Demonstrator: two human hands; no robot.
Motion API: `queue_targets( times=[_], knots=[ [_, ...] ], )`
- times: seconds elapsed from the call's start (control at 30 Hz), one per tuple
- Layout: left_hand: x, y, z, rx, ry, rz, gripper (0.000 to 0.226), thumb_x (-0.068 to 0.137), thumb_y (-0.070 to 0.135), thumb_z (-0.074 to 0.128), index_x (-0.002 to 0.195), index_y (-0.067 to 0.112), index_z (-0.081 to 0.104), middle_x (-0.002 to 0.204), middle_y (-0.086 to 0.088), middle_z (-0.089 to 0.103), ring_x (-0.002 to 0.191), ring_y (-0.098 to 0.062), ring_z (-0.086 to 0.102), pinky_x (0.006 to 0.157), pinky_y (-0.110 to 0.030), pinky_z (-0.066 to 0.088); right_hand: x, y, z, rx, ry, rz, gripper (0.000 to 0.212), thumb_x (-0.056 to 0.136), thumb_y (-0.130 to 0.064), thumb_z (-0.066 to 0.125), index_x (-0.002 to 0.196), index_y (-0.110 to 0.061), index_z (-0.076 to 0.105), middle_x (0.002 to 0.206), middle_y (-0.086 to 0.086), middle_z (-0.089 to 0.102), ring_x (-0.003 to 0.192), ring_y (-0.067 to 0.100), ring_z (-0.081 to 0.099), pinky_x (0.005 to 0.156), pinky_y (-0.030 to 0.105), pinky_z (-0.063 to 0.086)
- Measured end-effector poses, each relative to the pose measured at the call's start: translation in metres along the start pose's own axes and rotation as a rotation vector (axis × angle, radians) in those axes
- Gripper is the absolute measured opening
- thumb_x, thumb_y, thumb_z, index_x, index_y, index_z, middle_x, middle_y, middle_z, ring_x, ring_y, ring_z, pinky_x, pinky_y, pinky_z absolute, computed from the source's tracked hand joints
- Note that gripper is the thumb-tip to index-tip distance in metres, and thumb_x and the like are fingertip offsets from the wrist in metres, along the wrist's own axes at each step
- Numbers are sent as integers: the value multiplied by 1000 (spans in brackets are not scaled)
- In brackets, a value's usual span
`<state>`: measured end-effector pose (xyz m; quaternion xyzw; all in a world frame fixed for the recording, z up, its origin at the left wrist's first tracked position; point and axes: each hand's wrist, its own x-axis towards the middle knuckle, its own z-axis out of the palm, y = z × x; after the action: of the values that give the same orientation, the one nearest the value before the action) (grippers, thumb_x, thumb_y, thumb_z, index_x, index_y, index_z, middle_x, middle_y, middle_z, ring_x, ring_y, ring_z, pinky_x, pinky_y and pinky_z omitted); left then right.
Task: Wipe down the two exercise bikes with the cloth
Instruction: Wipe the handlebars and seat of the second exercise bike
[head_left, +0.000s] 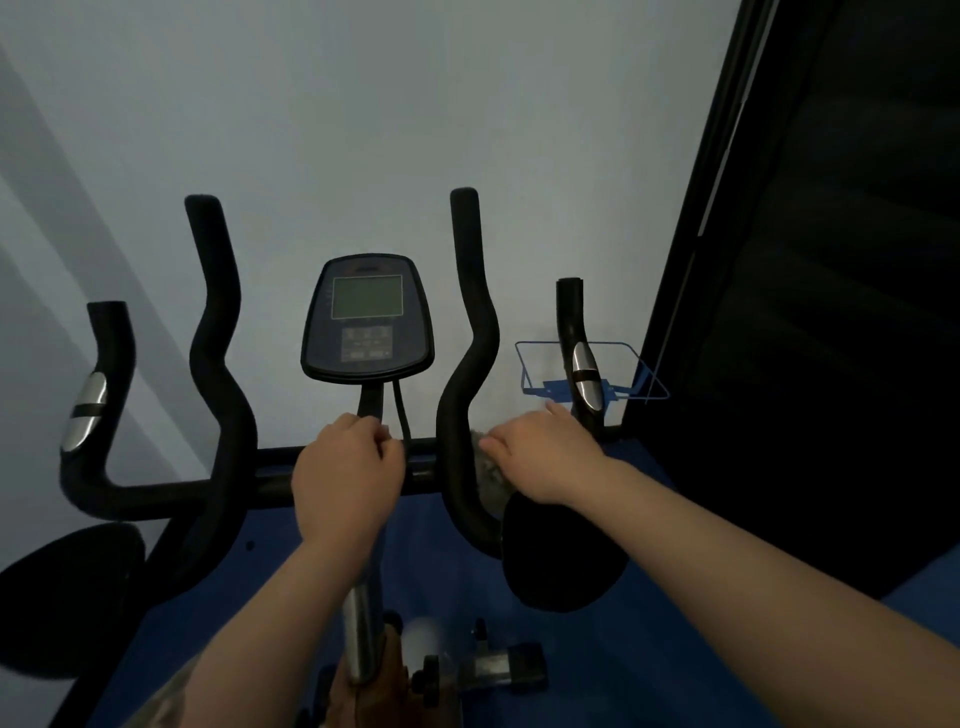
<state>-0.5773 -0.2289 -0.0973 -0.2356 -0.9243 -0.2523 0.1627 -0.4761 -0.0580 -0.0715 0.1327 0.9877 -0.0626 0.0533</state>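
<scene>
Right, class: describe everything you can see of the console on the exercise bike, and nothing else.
The console is a dark, rounded, shield-shaped panel that looks like plastic. It carries a pale grey-green rectangular screen, blank, above a block of small grey buttons whose markings are too small to read. It faces the camera, tilted slightly back, in the middle between the two inner handlebar horns. A short dark stem and a thin black cable run down from its underside towards the crossbar. Neither of the hands touches the console itself.
</scene>
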Motion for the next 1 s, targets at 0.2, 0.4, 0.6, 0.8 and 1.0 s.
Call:
queue_targets(
  times=[0.2, 0.4, 0.6, 0.8, 1.0],
  knots=[
    [0, -1, -2, 6, -10, 5, 17, 90, 22, 54, 81, 17, 68, 82, 5, 56, 71, -12, 45, 54, -28, 29, 28, -5, -7, 140, -192, 6, 42, 105, -35, 24, 126, -19, 57, 128, 8, 58, 111, 26, 55, 82, 34, 39],
    [1, -3, 0, -48, 16, -3, 19, 91, 23, 53, 76, 17, 65, 76, 6, 55, 66, -12, 48, 50, -26, 27, -3, 32, -10, 296, -163, -242, 28, 101, -41, 43, 124, -32, 56, 101, -11, 57, 101, 16, 55, 94, 42, 45],
    [1, -1, -2, -16, -5, 15, 22, 92, 25, 53, 78, 15, 66, 77, 5, 51, 69, -14, 46, 59, -30, 32, 13, 23, -8, 261, -217, -225, 37, 103, -48, 32, 132, -35, 50, 130, -4, 59, 117, 17, 52, 99, 37, 40],
    [-1, -3, -2, -106, 16, -60, 19, 92, 25, 53, 78, 19, 64, 77, 7, 56, 65, -9, 46, 50, -21, 25, -1, 59, -18, 73, -150, -303, 26, 101, -50, 36, 88, -33, 51, 88, -9, 60, 84, 11, 57, 76, 33, 42],
    [5, 3, -1, 54, -53, 30, 20, 90, 22, 52, 76, 14, 63, 79, 2, 55, 71, -15, 45, 61, -31, 32, 32, 8, -1, 166, -220, -121, 43, 105, -40, 24, 126, -24, 57, 129, 4, 59, 118, 25, 53, 89, 35, 38]
  ],
)
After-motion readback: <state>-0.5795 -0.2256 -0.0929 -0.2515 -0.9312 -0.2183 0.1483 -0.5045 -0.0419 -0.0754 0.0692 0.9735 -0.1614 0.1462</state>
